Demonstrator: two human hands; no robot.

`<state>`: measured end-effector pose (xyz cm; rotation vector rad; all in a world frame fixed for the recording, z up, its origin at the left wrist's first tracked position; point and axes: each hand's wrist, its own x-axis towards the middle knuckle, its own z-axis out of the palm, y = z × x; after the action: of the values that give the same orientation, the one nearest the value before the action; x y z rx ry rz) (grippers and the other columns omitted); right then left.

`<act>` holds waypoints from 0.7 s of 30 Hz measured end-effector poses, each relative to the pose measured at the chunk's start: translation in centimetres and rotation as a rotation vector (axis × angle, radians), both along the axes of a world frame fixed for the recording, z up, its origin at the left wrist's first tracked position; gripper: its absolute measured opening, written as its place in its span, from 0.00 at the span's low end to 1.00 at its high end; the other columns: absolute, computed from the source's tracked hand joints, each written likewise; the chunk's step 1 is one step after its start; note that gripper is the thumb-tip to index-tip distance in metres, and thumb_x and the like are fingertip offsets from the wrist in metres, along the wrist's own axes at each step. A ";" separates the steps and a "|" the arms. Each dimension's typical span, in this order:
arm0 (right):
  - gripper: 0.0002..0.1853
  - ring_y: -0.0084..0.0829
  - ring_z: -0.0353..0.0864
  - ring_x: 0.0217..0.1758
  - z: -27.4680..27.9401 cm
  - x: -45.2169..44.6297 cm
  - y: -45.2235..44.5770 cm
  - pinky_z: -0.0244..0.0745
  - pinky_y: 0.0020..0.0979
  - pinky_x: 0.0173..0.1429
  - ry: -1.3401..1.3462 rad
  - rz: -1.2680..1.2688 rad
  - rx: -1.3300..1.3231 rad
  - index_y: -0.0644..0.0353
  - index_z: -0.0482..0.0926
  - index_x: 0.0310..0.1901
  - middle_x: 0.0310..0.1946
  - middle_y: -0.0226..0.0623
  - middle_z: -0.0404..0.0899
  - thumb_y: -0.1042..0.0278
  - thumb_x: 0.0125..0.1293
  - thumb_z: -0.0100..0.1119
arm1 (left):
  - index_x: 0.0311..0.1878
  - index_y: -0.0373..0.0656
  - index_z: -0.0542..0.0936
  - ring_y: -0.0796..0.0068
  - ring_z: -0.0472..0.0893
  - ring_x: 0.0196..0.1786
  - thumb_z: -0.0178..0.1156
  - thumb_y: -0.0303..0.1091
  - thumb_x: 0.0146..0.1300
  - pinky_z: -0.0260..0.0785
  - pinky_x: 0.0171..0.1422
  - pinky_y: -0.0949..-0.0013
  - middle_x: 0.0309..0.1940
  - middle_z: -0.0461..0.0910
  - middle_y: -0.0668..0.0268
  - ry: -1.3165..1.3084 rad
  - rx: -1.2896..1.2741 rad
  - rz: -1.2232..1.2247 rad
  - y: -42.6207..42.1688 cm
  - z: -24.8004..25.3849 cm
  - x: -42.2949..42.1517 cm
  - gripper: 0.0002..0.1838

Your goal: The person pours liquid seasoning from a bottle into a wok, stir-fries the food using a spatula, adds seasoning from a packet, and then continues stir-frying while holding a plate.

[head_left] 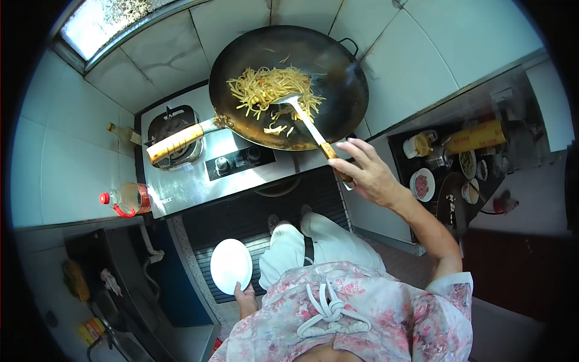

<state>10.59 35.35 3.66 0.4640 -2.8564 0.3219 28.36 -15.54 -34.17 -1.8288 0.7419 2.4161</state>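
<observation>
A large dark wok (344, 78) sits on the stove with pale yellow shredded strips (271, 87) heaped in it. Resting in the food is a metal spatula (309, 125), its wooden-and-metal handle sloping out over the wok's near rim. My right hand (375, 175) is at the handle's end; the thumb lies across it while the other fingers stretch out, not wrapped round it. Low beside my leg, my left hand (245, 297) grips the edge of a white plate (231, 265). Part of that hand's grip is hidden by the plate.
The wok's wrapped handle (175, 143) juts left over a second burner (169, 123). A red-capped oil bottle (129, 199) stands at the stove's left edge. On the right, a dark counter holds a bowl of pinkish food (422, 184), jars and a yellow package (476, 137).
</observation>
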 end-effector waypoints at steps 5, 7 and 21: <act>0.13 0.42 0.67 0.66 -0.6 -4.5 0.5 0.67 0.40 0.68 -0.133 0.354 0.094 0.55 0.77 0.39 0.58 0.36 0.72 0.73 0.50 0.65 | 0.62 0.37 0.67 0.57 0.75 0.60 0.58 0.25 0.63 0.70 0.66 0.51 0.56 0.74 0.56 0.015 0.021 -0.021 0.0 0.3 -0.5 0.24; 0.12 0.41 0.70 0.65 -1.2 -5.7 1.3 0.69 0.39 0.68 -0.091 0.416 0.099 0.56 0.77 0.38 0.54 0.35 0.75 0.75 0.49 0.64 | 0.62 0.37 0.67 0.58 0.74 0.60 0.58 0.25 0.63 0.69 0.66 0.52 0.56 0.75 0.56 0.071 0.083 -0.027 -0.8 -0.2 0.2 0.24; 0.14 0.31 0.84 0.43 8.2 -12.4 11.1 0.84 0.31 0.45 0.042 -0.696 -0.955 0.63 0.83 0.44 0.40 0.40 0.84 0.61 0.62 0.63 | 0.64 0.40 0.68 0.55 0.74 0.60 0.56 0.22 0.57 0.73 0.62 0.48 0.57 0.74 0.56 0.008 -0.128 0.130 -0.9 0.1 3.9 0.28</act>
<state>-1.83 46.47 11.85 -0.6569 -2.2362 1.3523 32.26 -16.45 -34.07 -1.9737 0.8215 2.5100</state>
